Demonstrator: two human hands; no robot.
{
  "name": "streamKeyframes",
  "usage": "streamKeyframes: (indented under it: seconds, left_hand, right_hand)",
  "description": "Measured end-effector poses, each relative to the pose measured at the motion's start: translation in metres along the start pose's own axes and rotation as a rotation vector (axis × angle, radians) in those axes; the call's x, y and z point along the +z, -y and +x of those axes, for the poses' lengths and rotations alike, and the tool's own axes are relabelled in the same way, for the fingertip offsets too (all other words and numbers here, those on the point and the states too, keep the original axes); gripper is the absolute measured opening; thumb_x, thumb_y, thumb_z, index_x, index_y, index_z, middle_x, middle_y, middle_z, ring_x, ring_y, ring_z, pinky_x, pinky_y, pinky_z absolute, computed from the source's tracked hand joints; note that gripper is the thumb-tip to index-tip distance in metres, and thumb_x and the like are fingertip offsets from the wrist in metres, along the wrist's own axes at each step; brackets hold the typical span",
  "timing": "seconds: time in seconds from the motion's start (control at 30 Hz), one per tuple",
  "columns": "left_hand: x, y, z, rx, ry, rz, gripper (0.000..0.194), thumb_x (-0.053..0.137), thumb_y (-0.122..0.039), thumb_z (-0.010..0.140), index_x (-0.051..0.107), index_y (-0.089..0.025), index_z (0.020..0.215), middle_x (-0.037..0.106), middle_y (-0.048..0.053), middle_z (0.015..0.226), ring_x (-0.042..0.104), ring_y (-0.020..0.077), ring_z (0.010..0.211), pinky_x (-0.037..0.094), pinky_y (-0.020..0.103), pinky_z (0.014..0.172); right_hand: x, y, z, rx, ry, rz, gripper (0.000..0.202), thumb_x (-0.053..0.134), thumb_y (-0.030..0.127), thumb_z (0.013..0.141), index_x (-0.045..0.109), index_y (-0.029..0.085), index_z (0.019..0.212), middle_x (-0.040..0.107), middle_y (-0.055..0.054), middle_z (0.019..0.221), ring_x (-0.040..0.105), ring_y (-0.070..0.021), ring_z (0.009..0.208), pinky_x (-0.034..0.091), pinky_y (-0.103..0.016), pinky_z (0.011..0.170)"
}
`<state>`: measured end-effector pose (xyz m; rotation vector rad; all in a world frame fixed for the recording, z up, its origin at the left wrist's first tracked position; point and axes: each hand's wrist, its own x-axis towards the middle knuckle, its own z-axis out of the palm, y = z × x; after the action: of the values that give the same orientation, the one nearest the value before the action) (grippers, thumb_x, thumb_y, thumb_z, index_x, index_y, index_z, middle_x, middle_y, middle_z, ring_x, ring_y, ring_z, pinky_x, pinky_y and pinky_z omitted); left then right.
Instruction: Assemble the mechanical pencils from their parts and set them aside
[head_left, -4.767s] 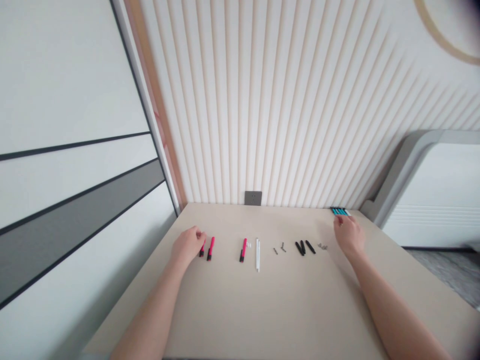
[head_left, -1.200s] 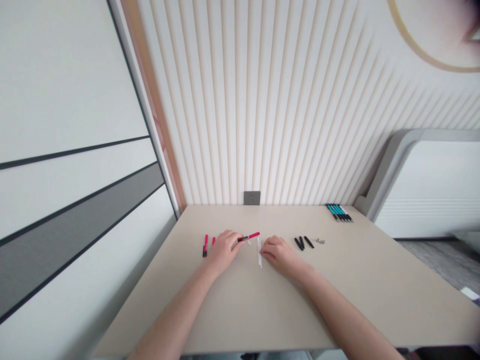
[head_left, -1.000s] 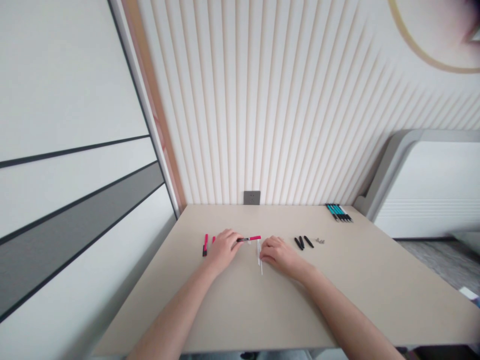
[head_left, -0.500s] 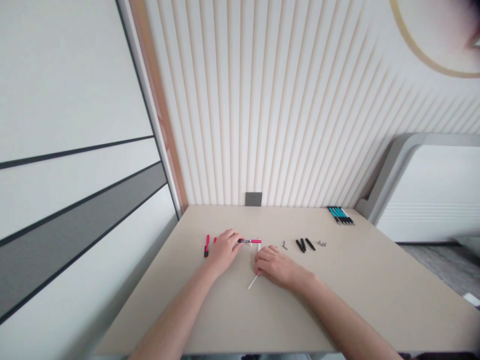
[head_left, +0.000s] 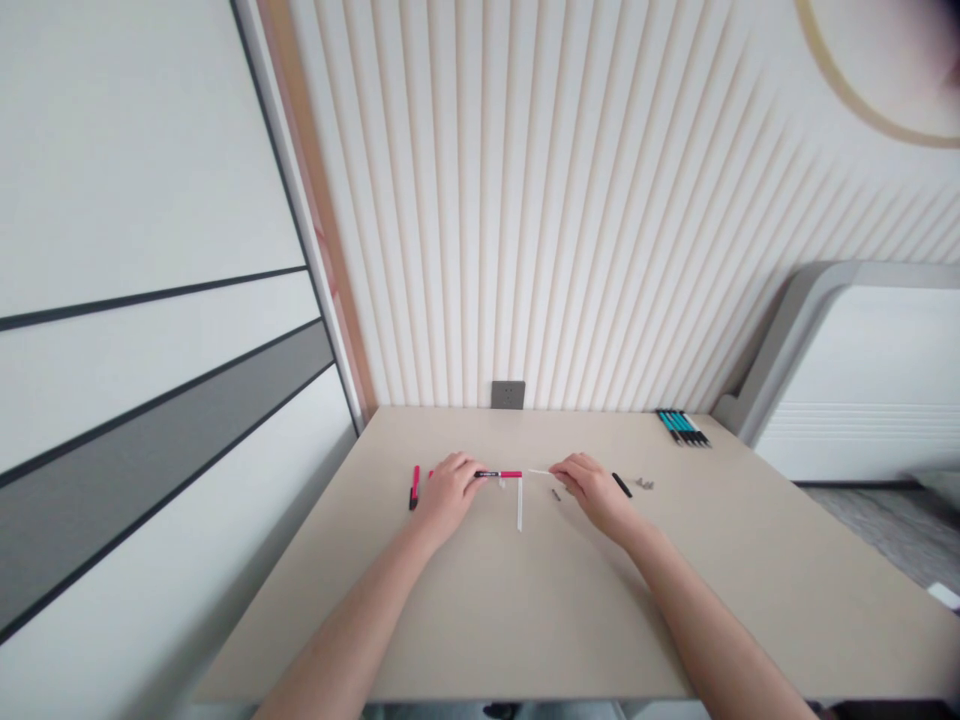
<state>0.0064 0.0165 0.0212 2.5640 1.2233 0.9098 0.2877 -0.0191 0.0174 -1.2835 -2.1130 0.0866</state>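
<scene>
My left hand (head_left: pixel 448 496) is closed on a black and pink pen barrel (head_left: pixel 510 474), held level with its pink end pointing right. In my right hand (head_left: pixel 592 490) a thin white pen refill (head_left: pixel 540 471) is pinched, its free tip a short gap from the barrel's pink end. Below that gap, white refills (head_left: pixel 520 505) lie on the table. A small whitish piece (head_left: pixel 502 483) shows under the barrel. Small grey tips (head_left: pixel 556 495) lie left of my right hand. Beyond my left hand lies a pink and black pen (head_left: pixel 415 487); another pink piece is mostly hidden there.
Right of my right hand are a black pen cap (head_left: pixel 622 485) and small grey pieces (head_left: pixel 645 484). Several teal and black pens (head_left: pixel 682 428) lie at the table's back right. A socket (head_left: pixel 508 395) is on the wall behind the table (head_left: pixel 480 620).
My right hand has lifted the white refill away from the table's middle, moving up and right, and turned it level towards the barrel. My left hand stays nearly in place with the barrel.
</scene>
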Motion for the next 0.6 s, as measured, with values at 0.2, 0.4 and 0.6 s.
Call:
streamKeyframes:
  seconds: [0.2,0.4,0.6]
  left_hand:
    - [0.001,0.001,0.001,0.014,-0.002,-0.018,0.012,0.054,-0.021,0.092,0.064,-0.022,0.098,0.061,0.003,0.094,0.057,0.0187,0.092,0.046,0.033,0.083]
    - [0.001,0.001,0.001,0.032,0.025,-0.041,0.013,0.055,-0.021,0.091,0.065,-0.022,0.099,0.061,0.003,0.095,0.057,0.0183,0.091,0.046,0.032,0.083]
    - [0.001,-0.004,0.0,0.115,0.066,-0.118,0.012,0.055,-0.023,0.092,0.065,-0.023,0.099,0.061,0.003,0.095,0.057,0.0176,0.093,0.046,0.031,0.084]
  right_hand:
    - [0.0,0.01,0.001,-0.01,0.026,0.059,0.026,0.04,0.026,0.099,0.065,0.022,0.096,0.066,-0.006,0.089,0.061,-0.0193,0.086,0.048,-0.033,0.078]
    - [0.004,0.016,0.001,-0.014,0.037,0.111,0.026,0.039,0.027,0.099,0.065,0.022,0.098,0.065,-0.006,0.088,0.062,-0.0192,0.085,0.049,-0.032,0.077]
    - [0.012,0.021,-0.001,0.01,0.011,0.164,0.02,0.05,0.03,0.095,0.06,0.025,0.112,0.068,-0.004,0.09,0.063,-0.0192,0.085,0.049,-0.033,0.08]
